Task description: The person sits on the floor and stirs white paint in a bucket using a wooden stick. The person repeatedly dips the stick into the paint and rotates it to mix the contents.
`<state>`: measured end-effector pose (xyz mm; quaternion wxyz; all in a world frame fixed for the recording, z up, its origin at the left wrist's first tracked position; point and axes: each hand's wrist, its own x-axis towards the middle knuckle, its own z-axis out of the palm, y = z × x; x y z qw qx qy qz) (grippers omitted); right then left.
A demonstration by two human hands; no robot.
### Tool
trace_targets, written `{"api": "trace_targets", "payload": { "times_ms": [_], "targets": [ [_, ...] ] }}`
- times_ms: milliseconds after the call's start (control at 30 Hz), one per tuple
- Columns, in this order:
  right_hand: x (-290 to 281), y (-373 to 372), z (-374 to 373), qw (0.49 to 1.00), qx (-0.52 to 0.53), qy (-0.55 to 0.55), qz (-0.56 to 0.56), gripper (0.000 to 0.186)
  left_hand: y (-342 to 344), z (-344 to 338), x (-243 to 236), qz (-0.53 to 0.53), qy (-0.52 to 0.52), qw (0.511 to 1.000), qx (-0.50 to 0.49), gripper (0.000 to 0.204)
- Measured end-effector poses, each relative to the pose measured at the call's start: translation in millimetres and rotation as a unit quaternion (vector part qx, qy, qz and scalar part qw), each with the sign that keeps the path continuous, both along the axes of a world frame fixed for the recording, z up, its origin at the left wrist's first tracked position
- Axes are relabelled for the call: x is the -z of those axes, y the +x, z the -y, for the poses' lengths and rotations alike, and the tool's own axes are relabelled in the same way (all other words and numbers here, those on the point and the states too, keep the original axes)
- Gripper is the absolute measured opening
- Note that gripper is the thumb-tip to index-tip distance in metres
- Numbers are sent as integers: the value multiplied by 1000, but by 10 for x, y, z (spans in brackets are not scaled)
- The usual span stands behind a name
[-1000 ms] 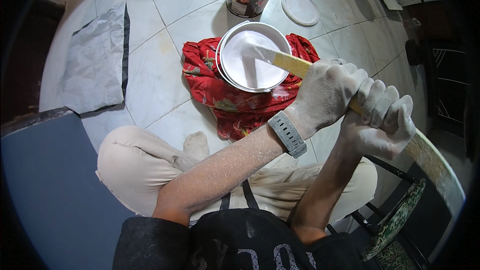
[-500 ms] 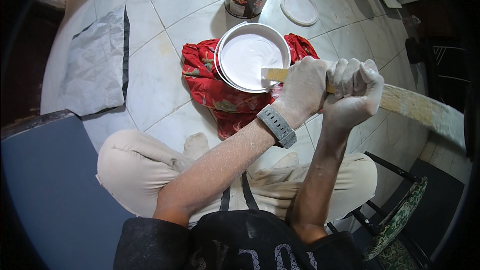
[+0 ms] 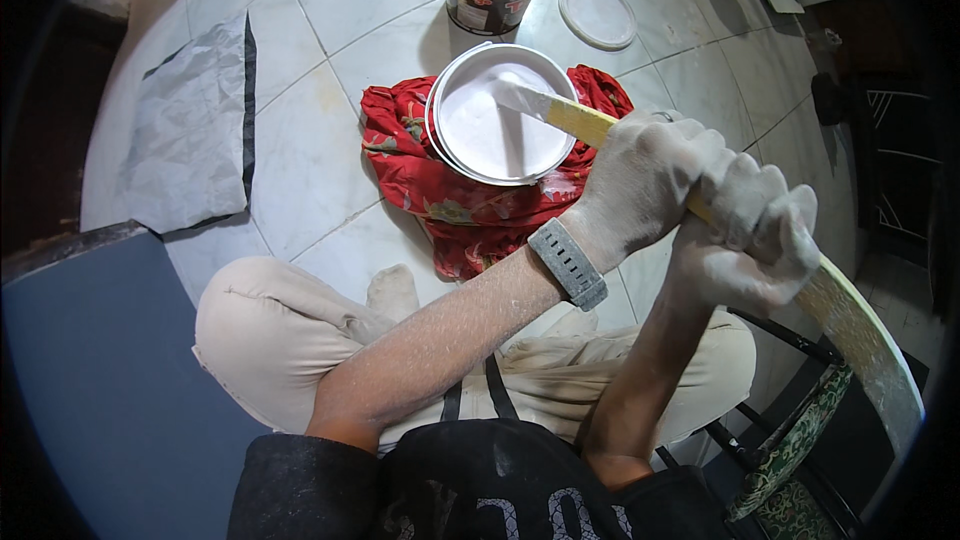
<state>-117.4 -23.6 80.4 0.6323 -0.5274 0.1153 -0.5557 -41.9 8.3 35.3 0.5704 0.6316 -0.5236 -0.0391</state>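
A long flat wooden stick [image 3: 580,121] slants across the right side, its coated tip reaching into thick white paint [image 3: 475,125]. The paint fills much of a white bucket [image 3: 436,127], which sits on a bunched red flowered cloth [image 3: 400,155]. Wrapped round the stick just right of the bucket is my left hand [image 3: 645,175], whitish with dust, a grey strap on its wrist. Farther along the stick, against the left one, my right hand [image 3: 750,250] is closed on it too. The stick's other end extends past it to the lower right.
Beyond the bucket stand an open dark tin [image 3: 490,10] with a yellow rim and a round white lid [image 3: 597,14] lying on the tiles. A grey-white sheet [image 3: 190,130] lies at left. A green-patterned chair [image 3: 795,440] is close on my right, a blue-grey panel [image 3: 110,370] on my left.
The stick's tip has moved toward the far middle of the bucket. Both hands have shifted right and nearer me, and the stick's outer end has swung down.
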Motion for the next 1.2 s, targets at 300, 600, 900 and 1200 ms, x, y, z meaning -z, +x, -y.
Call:
{"api": "trace_targets", "payload": {
  "times_ms": [300,600,900,1200],
  "targets": [
    [328,209,82,992,45,84,-84,29,62,58,382,-97,91,991,27,4],
    [361,110,159,985,11,171,1,31,-39,5,344,-70,200,977,30,5],
    [-79,-194,99,990,34,124,50,33,-224,4,-61,0,86,995,47,3],
    [-432,-450,-3,997,20,42,54,32,-398,-88,-410,36,22,998,54,5]
  ]
}}
